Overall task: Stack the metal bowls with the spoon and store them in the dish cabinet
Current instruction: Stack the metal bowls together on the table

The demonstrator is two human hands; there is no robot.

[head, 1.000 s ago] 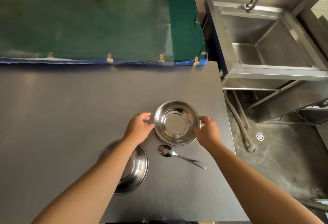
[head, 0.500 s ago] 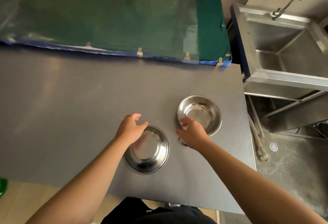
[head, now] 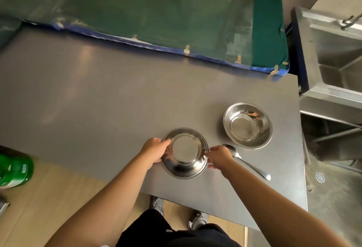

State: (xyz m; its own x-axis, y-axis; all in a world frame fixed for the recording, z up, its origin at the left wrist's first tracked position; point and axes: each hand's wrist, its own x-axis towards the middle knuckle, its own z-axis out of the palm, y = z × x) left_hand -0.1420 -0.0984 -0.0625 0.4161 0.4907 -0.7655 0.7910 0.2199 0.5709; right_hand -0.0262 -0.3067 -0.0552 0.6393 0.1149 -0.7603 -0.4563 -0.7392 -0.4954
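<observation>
My left hand and right hand now clasp the rim of the near bowl on the tabletop, having left the far bowl beside the spoon; stacking looks imminent.

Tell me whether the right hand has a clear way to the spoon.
Probably yes. The spoon lies bare on the table right beside the right hand, though that hand now grips the near bowl.
</observation>
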